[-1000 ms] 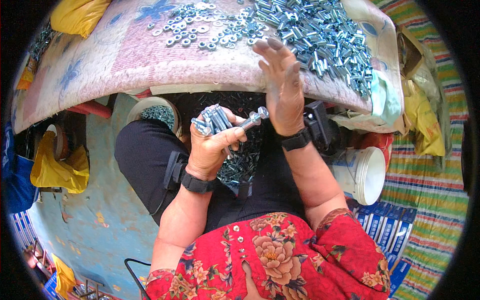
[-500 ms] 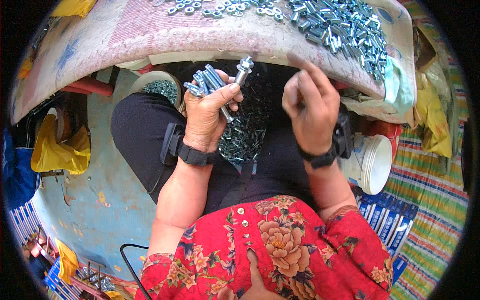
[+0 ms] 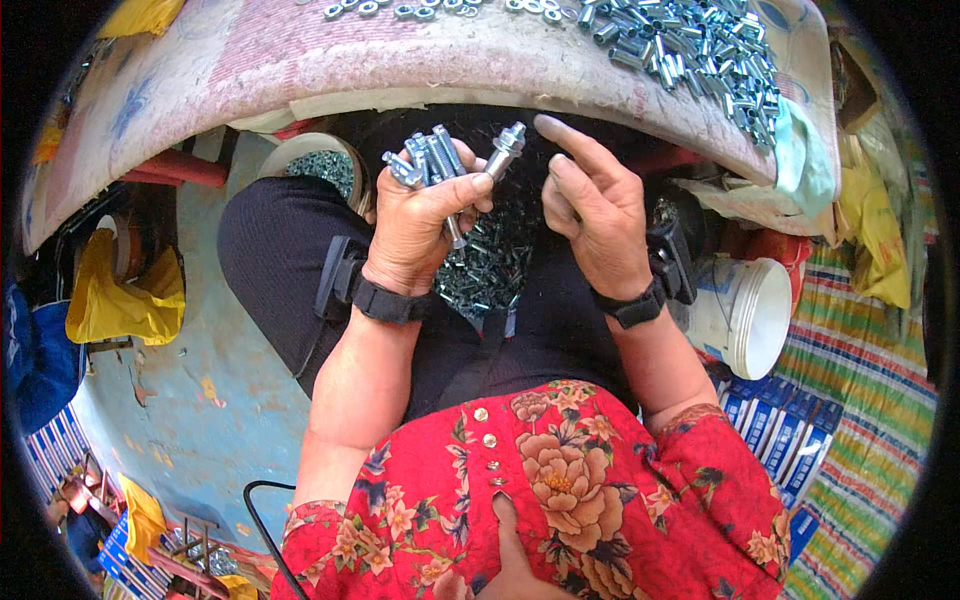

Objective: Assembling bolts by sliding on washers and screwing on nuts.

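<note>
In my left hand (image 3: 422, 222) is a bunch of silvery metal bolts (image 3: 430, 157), gripped with heads and shanks pointing various ways. Between its thumb and fingers stands a sleeve anchor bolt (image 3: 506, 147), tilted up to the right, with a nut and washer near its top end. My right hand (image 3: 598, 200) is just right of that anchor, apart from it and holding nothing. Its index finger stretches toward the anchor's tip; the other fingers are partly bent. Below, between my legs, lies a dark heap of small metal parts (image 3: 485, 265).
A cloth-covered table (image 3: 250, 95) curves across the far side. Metal sleeves (image 3: 690, 55) are piled at its right, with washers or nuts (image 3: 425, 13) along the far edge. A bucket of small parts (image 3: 355, 160) stands left, a white bucket (image 3: 760, 320) right. Blue-white boxes (image 3: 785, 430) lie nearby.
My right hand has moved slightly left, its index finger now closer to the anchor's tip. The anchor in my left hand has tipped further right and sits a little lower.
</note>
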Tool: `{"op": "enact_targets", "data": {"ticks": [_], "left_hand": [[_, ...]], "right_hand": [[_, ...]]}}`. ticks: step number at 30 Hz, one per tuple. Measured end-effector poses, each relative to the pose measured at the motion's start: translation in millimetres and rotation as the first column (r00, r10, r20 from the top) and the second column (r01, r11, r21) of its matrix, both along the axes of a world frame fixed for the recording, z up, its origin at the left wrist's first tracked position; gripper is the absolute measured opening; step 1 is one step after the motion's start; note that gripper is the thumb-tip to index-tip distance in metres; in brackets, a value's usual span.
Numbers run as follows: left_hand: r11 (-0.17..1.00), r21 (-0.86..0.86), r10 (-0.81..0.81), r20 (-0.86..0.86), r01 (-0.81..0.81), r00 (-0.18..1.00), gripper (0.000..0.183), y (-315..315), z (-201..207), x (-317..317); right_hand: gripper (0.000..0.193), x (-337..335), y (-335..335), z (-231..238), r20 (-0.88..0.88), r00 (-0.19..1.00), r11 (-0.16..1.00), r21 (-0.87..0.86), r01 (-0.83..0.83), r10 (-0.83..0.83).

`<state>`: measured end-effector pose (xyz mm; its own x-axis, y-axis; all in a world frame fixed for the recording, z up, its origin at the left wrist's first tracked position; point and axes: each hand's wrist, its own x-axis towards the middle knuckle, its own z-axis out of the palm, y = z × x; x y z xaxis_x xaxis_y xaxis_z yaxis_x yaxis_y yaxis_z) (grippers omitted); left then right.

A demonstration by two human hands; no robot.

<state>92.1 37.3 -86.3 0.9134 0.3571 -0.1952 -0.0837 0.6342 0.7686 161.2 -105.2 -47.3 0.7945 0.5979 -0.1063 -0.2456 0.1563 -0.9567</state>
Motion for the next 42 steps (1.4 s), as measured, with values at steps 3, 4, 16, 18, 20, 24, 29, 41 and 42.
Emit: {"op": "enact_targets", "data": {"ticks": [3,4,16,18,20,24,29,41,42], "left_hand": [[0.995,0.029,-0.093,-0.027,0.094,0.995,0.019,-1,2,-2],[0.988,0.041,-0.148,-0.030,0.149,0.988,0.019,-2,3,-2],[0.984,-0.131,-0.134,-0.120,0.118,0.984,0.019,-10,-13,0],[0.954,-0.255,-0.195,-0.138,0.155,0.971,0.016,-18,-13,1],[0.931,-0.275,-0.287,-0.139,0.241,0.948,0.011,-23,-11,-2],[0.905,-0.369,-0.271,-0.118,0.211,0.955,0.013,-30,-13,-12],[0.881,-0.389,-0.306,-0.031,0.271,0.951,0.016,-39,-23,-9],[0.924,-0.151,-0.366,-0.087,0.351,0.927,0.019,-30,-16,-18],[0.935,-0.141,-0.344,-0.143,0.325,0.928,0.019,-28,-15,-20]], "right_hand": [[0.024,1,2,-7,0.033,0.997,0.997,-0.037,-0.074,0.075],[0.019,4,-2,-11,0.073,0.992,0.993,-0.073,-0.094,0.099],[0.069,8,-20,-28,0.793,0.577,0.925,-0.345,0.161,0.195],[0.082,5,-13,-26,0.880,0.381,0.926,-0.355,0.128,0.284],[0.087,3,-5,-30,0.888,0.297,0.926,-0.376,0.026,0.352],[0.084,4,3,-33,0.845,0.347,0.913,-0.368,-0.176,0.407],[0.068,14,-8,-28,0.836,0.313,0.892,-0.413,-0.181,0.451],[0.023,26,-82,-54,0.657,0.746,0.913,-0.229,0.338,-0.111],[0.020,34,-100,-58,0.687,0.695,0.834,-0.245,0.494,-0.210]]}}
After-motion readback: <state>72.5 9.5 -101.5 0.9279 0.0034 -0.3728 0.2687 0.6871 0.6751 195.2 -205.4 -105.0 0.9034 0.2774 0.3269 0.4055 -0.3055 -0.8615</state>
